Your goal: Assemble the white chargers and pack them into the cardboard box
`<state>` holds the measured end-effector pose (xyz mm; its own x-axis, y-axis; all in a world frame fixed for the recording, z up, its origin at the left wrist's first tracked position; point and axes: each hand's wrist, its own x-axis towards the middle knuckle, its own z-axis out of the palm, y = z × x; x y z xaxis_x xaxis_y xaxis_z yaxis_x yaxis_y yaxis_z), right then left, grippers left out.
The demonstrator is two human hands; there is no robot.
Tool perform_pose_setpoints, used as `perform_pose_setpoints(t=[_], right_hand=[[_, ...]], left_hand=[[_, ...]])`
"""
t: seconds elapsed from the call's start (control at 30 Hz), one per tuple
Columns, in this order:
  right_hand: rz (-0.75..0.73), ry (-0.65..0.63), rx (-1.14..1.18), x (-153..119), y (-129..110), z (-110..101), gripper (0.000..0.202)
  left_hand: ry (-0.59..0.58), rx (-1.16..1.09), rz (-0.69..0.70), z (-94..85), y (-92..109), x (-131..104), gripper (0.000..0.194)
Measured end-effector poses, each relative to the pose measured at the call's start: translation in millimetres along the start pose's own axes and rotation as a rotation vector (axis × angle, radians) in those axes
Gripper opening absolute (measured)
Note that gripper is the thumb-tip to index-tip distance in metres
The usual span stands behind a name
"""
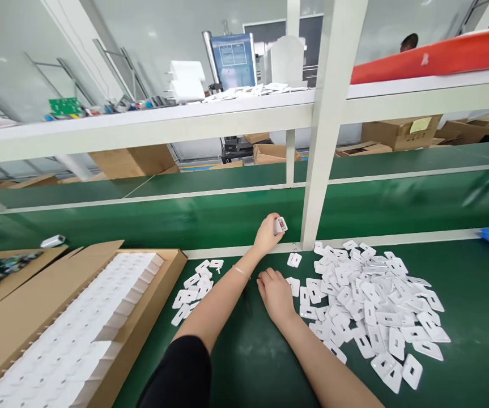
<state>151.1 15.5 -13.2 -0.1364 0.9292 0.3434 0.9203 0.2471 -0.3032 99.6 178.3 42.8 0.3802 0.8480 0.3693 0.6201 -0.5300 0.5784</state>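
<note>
My left hand (268, 235) is raised near the far edge of the bench, closed around a small white plastic housing (280, 225). The housing's end facing me shows a dark and reddish inside. Lower and to the right, my right hand (276, 292) rests on the green bench top with its fingers laid down and bent a little; nothing shows in it. Beside it lie loose white plates with rectangular slots, one of them a plate (294, 286) close to the knuckles. A further pair of white plates (294, 259) lies just beyond.
To the right spreads a large heap of white slotted plates (371, 300); a smaller group (191, 292) lies left of my forearm. An open carton (142, 334) holds rows of white parts. Circuit boards (1, 269) sit far left. A pale post (323, 130) rises from the bench's back edge.
</note>
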Motion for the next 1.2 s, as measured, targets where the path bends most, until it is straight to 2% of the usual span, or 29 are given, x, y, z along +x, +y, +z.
perform_pose_setpoints(t=[0.13,0.23,0.33,0.43,0.5,0.6,0.77,0.83,1.0,1.13,1.2], right_hand=[[0.014,0.007,0.016,2.9,0.7,-0.9,0.019],[0.027,0.011,0.022,4.1,3.8,-2.9,0.023],[0.024,0.013,0.040,4.4,6.8,-5.6,0.026],[0.018,0.033,0.030,3.0,7.5,-10.1,0.026],[0.030,0.062,-0.015,0.7,7.2,-15.1,0.027],[0.074,0.069,-0.123,-3.7,7.2,-25.3,0.041],[0.064,-0.103,-0.214,-4.5,10.0,-38.0,0.009],[0.039,-0.146,-0.203,-3.5,10.4,-40.0,0.008],[0.017,-0.142,-0.194,-5.8,7.2,-41.1,0.016],[-0.025,-0.139,-0.178,-7.3,3.9,-39.5,0.004],[-0.025,-0.094,-0.111,-6.3,1.5,-39.9,0.005]], left_hand=[[0.143,-0.192,0.073,-27.6,9.5,-68.3,0.053],[0.290,-0.463,0.112,-47.6,15.6,-128.2,0.051],[0.394,-0.422,0.031,-59.0,15.1,-177.1,0.049],[0.451,-0.324,-0.065,-62.0,7.3,-204.0,0.044],[0.467,-0.314,-0.070,-62.6,1.3,-209.8,0.042],[0.503,-0.357,0.021,-64.7,-3.3,-208.7,0.041],[0.527,-0.499,0.087,-66.8,0.6,-207.2,0.040],[0.532,-0.526,0.082,-66.1,3.1,-208.8,0.040],[0.531,-0.498,0.058,-64.6,6.3,-211.1,0.038],[0.553,-0.374,0.071,-64.7,6.7,-210.7,0.039],[0.544,-0.323,0.067,-65.3,7.3,-210.7,0.040]])
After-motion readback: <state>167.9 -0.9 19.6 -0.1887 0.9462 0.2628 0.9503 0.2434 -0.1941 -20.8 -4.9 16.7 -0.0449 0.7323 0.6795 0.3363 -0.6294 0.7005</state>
